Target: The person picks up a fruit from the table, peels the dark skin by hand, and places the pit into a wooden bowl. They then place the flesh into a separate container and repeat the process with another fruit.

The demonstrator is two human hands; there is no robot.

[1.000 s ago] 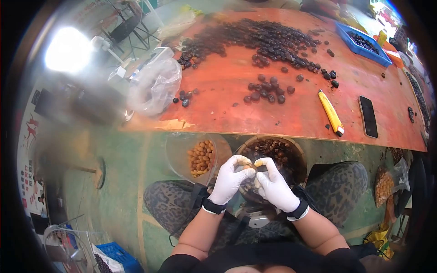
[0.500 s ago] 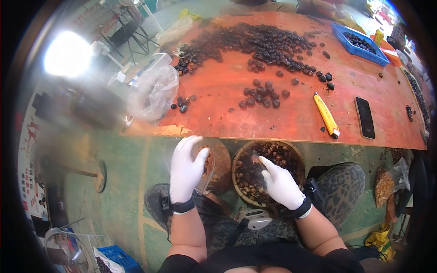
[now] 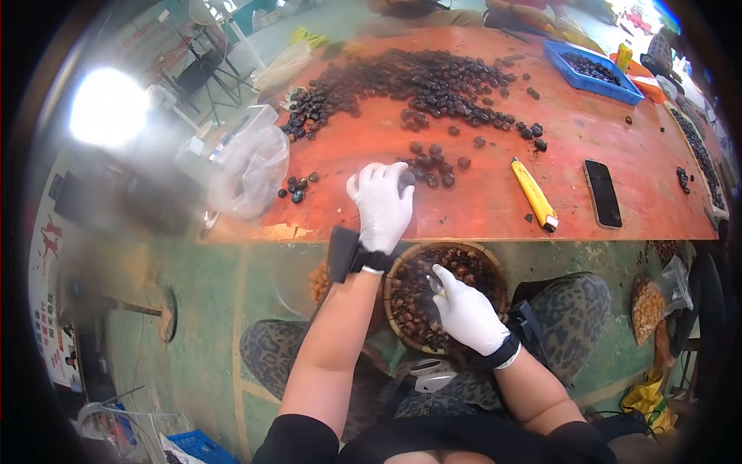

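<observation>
My left hand (image 3: 382,203), in a white glove, reaches over the red table (image 3: 471,205) with its fingers curled at the left edge of a small group of dark round nuts (image 3: 434,162). One nut touches its fingertips. In its white glove, my right hand (image 3: 467,311) is over a round woven basket (image 3: 392,313) of dark shells and pieces. Its thumb and forefinger are pinched around something small that I cannot make out. Left of the basket, partly behind my left forearm, is a container with light-brown kernels (image 3: 318,282).
A large pile of dark nuts (image 3: 417,81) covers the back. A yellow cutter (image 3: 534,193) and a phone (image 3: 602,193) lie at the right, a blue tray (image 3: 593,75) behind them. A plastic bag (image 3: 253,174) sits at the left edge. People sit across the table.
My left hand has moved from above the kernel container up and right onto the table, beside the small group of nuts. My right hand stays over the basket. The view has shifted slightly.
</observation>
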